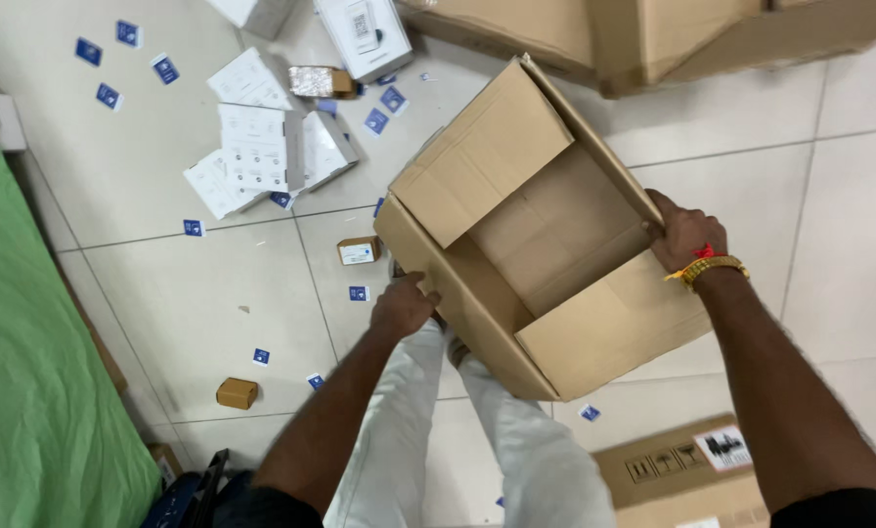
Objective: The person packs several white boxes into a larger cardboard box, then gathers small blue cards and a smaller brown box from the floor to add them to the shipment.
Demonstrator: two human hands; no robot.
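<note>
I hold a large open cardboard box [546, 225] in front of me, tilted above the tiled floor. Its flaps stand up and its inside looks empty. My left hand [402, 306] grips the box's near-left wall. On the right rim, my right hand [684, 235] grips the edge; a yellow and red band circles that wrist. My legs in light trousers [516, 450] show under the box.
Several white flat boxes [262, 147] and small blue cards [164, 68] lie scattered on the floor at upper left. Small brown boxes [237, 393] sit nearby. A green cloth surface [27, 372] runs along the left. Big cartons [653, 29] lie at top, another carton [687, 474] at bottom right.
</note>
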